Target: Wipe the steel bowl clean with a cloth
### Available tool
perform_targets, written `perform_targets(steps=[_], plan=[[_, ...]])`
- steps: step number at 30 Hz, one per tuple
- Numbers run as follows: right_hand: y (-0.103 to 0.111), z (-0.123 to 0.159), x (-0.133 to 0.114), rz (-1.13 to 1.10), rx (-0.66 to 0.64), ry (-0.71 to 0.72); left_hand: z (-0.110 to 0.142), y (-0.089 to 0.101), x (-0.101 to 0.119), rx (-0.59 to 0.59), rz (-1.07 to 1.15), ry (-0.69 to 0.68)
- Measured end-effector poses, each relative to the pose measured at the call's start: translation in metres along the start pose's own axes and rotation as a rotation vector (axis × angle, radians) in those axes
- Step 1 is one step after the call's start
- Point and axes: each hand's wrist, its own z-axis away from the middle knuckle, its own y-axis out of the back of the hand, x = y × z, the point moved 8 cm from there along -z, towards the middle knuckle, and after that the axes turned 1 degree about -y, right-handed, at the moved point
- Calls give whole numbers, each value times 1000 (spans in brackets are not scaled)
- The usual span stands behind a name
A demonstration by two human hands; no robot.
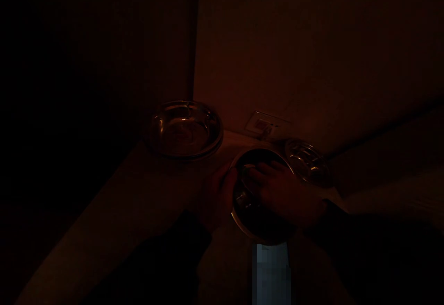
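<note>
In the dim light a round, dark-walled pot or deep bowl (242, 201) stands or is held in front of me, its rim catching a little light. My left hand (218, 196) is closed on the left side of this vessel, thumb along the rim. Inside it reaches my right hand (280, 189), fingers bent down toward the interior. A pale curved edge (248, 167) shows by the right fingertips; what it belongs to is too dark to tell. Dark sleeves cover both forearms.
A wide shiny metal dish (183, 131), perhaps stacked, sits left on the wooden surface (104, 217). Another metal dish (307, 159) lies right of the vessel. A wall socket plate (265, 124) is behind. Below, a bright pixelated patch (272, 275) hides what is there.
</note>
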Motion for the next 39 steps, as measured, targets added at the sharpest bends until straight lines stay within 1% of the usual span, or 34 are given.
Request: perform_targets(steps=[2,5,7,9,11,13,15,18,21,26,29,31,34,39], plan=[[0,0,-4,-4,-11,4,0,1,1,10,6,6],[3,0,-12,-35,1,54,0,0,1,-5,5,-2],[4,-1,-8,-26,17,49,-1,2,1,5,-16,-15],[5,-1,5,-3,23,-7,-1,3,1,23,-24,-21],[5,0,22,1,49,-96,0,4,1,25,1,-26],[8,5,39,-44,110,-186,1,4,3,26,36,-27],[12,12,50,-129,202,-257,1,4,3,29,58,-12],[14,25,61,-254,319,-354,0,6,-1,55,53,41],[14,33,64,-312,366,-411,-2,9,-7,88,36,87],[14,36,62,-285,364,-412,-2,7,-11,64,76,90],[12,36,60,-272,342,-411,0,8,-11,85,79,90],[10,35,56,-254,320,-400,0,8,-8,78,70,67],[10,30,49,-221,296,-361,-1,7,-6,58,55,55],[6,16,37,-159,219,-302,-1,7,-9,56,46,95]])
